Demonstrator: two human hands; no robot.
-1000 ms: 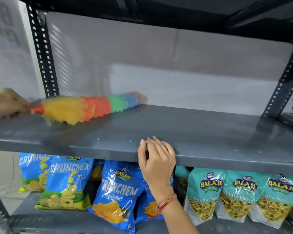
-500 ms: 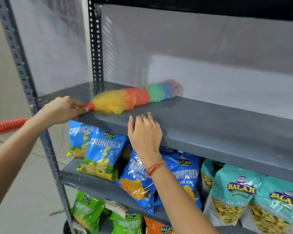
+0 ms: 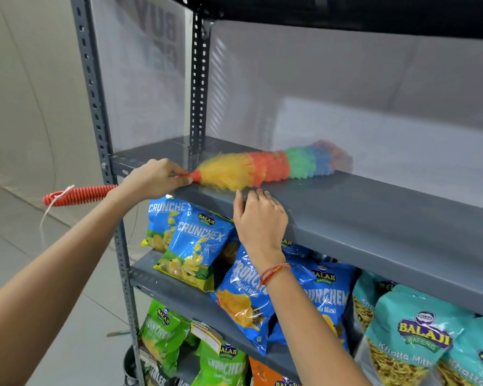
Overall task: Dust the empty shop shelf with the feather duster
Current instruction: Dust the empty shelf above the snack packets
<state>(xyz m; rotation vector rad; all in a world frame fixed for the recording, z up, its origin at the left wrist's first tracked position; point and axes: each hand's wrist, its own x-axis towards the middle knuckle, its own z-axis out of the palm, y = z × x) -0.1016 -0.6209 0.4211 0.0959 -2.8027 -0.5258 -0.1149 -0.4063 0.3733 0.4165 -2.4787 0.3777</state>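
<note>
Left hand (image 3: pixel 154 178) closed around feather duster (image 3: pixel 265 168) where red ribbed handle meets plume; handle end sticks out behind wrist, white string loop dangling. Rainbow plume lies flat on grey shelf (image 3: pixel 374 207), near left end, tip toward back panel. Right hand (image 3: pixel 260 218) holds nothing, fingers curled over shelf front lip just beside plume; red thread bracelet (image 3: pixel 272 273) on wrist. Blue Crunchex bags (image 3: pixel 198 246) on shelf below, teal Balaji packs (image 3: pixel 413 335) at right.
</note>
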